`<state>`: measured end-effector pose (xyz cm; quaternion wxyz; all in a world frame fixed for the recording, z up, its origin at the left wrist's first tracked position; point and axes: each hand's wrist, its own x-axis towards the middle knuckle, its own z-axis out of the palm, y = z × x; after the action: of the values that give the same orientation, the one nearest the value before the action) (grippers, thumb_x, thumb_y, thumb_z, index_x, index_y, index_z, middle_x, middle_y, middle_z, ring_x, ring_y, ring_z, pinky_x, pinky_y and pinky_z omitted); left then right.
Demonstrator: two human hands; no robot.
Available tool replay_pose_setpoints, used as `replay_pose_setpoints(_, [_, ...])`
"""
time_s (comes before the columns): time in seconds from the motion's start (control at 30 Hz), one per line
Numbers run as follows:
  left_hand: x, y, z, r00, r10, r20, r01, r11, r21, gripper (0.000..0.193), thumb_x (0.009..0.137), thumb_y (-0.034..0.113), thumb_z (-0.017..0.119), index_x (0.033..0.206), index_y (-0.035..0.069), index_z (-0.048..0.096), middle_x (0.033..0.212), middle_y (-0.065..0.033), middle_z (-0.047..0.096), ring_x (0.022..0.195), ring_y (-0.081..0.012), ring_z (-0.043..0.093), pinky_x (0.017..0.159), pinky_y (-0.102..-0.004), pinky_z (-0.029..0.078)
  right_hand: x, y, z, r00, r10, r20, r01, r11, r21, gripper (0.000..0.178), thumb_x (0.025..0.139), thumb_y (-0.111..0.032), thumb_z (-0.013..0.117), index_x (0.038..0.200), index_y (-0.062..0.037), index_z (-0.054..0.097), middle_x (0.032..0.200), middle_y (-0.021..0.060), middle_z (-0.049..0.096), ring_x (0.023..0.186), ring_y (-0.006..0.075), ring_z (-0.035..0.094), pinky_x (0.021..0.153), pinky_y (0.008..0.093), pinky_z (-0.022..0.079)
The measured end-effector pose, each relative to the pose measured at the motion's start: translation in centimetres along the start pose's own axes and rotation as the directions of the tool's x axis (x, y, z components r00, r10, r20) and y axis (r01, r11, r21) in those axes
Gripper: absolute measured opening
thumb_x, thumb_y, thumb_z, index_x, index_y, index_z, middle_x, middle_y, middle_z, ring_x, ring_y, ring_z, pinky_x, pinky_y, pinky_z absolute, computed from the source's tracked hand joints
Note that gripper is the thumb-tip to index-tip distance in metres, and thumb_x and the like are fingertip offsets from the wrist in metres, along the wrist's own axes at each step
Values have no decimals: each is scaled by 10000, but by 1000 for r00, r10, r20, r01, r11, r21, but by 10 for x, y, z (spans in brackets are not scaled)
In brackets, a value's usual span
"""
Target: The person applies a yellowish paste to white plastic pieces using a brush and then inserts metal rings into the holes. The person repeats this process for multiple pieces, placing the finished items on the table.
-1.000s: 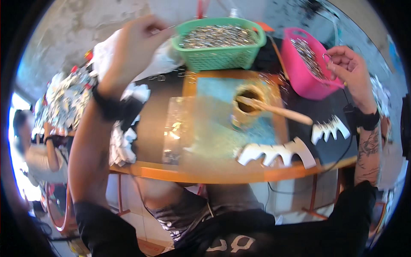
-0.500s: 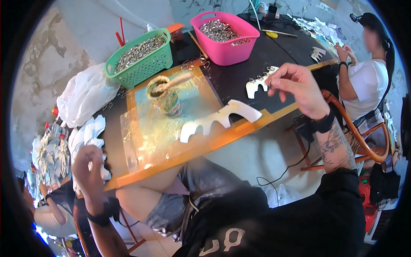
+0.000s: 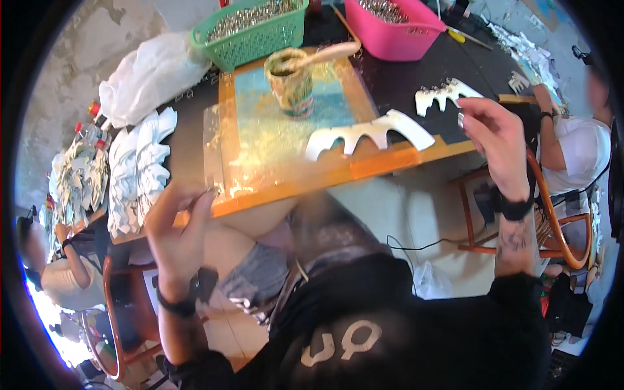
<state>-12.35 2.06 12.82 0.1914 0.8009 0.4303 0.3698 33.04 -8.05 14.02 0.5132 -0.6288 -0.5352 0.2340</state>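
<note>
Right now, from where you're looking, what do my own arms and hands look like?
Your left hand and right hand are both ungloved. Each wrist wears a black wristband. Dark line tattoos mark the right forearm, and the upper arms are covered by black short sleeves.

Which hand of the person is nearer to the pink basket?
Right. The right hand is on the near side of the pink basket, to its right, not touching it; the left hand is much farther away, toward the lower left.
</note>
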Motion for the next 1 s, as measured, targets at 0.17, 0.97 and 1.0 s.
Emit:
replay_pose_setpoints(0.17, [7, 21, 49, 990, 125, 66, -118, 988, -98, 129, 809, -52, 735, 884, 25, 663, 898, -90, 721, 775, -238, 683, 705, -318, 529, 31, 22, 28, 978, 106, 179, -93, 993, -75, 132, 905, -17, 724, 1024, 29, 754, 883, 29, 741, 802, 69, 659, 734, 216, 512])
replay_pose_setpoints(0.97, [3, 14, 176, 775, 510, 373, -486, 859, -163, 184, 963, 134, 606, 845, 39, 501, 1490, -242, 544, 1460, -373, 456, 1218, -666, 235, 72, 24, 112, 900, -130, 415, 361, 756, -546, 231, 868, -13, 665, 1086, -13, 742, 1118, 100, 707, 945, 270, 665, 784, 360, 520])
replay_pose_setpoints(1.0, [2, 13, 178, 783, 504, 365, -478, 863, -166, 182, 961, 131, 607, 844, 38, 502, 1488, -246, 544, 1459, -378, 455, 1217, -665, 240, 68, 26, 106, 867, -205, 455, 457, 692, -559, 257, 860, 1, 648, 1100, -27, 736, 1146, 93, 705, 1005, 294, 663, 814, 381, 526])
